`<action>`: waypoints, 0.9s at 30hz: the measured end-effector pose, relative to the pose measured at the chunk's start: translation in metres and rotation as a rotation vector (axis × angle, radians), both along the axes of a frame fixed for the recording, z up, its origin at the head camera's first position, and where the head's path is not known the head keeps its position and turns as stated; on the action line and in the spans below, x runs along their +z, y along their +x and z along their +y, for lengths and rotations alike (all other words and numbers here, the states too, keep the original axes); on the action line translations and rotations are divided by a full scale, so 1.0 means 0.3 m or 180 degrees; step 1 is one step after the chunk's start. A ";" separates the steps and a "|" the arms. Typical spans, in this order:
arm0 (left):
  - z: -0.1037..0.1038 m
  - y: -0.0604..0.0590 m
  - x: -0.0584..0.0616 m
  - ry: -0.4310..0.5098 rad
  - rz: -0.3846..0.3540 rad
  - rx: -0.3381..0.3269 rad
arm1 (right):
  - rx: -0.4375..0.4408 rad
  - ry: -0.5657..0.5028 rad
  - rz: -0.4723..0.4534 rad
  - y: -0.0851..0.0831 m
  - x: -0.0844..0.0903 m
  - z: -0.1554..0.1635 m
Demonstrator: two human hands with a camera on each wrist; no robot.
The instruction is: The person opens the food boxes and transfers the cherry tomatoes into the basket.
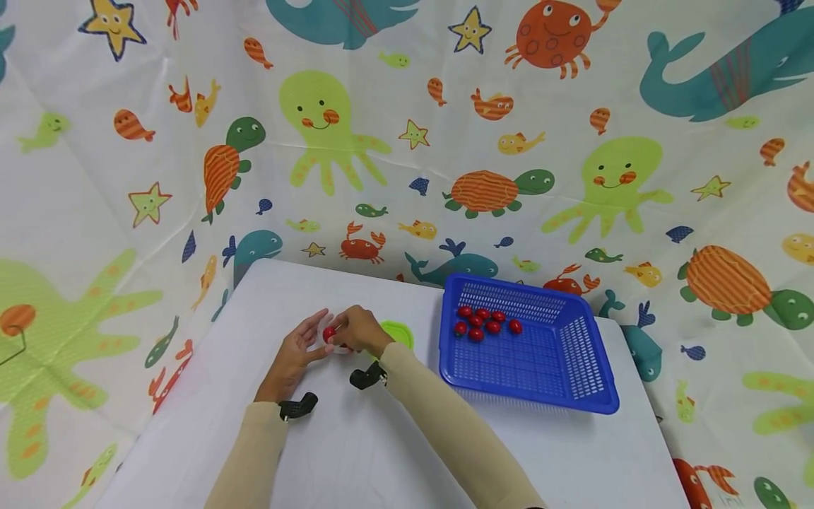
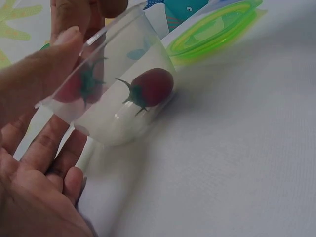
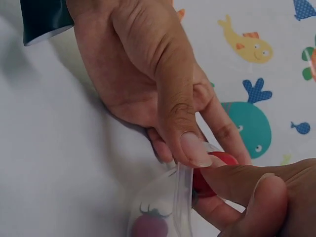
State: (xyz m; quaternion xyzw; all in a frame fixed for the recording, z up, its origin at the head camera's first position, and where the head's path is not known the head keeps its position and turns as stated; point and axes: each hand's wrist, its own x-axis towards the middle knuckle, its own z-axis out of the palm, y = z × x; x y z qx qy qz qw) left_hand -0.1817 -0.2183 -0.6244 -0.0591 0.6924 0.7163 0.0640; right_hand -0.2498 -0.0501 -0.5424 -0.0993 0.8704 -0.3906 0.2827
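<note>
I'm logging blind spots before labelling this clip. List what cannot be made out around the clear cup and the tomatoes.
- Clear cup: barely visible in the head view, too small and covered by both hands.
- Tomato pinched by the right hand: half hidden by fingers in the right wrist view.
- Left hand: its grip on the cup is hidden in the head view.
- Green lid: partly behind the right hand.

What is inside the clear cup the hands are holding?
One cherry tomato lies at the bottom of the clear cup. A second tomato, pinched by the right hand, is at the rim. The left hand and its thumb cover part of the cup wall.
</note>
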 end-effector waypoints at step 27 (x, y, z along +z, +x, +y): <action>0.005 0.000 -0.006 -0.0134 -0.0045 -0.0017 | -0.0375 -0.0630 0.0332 0.006 0.120 0.227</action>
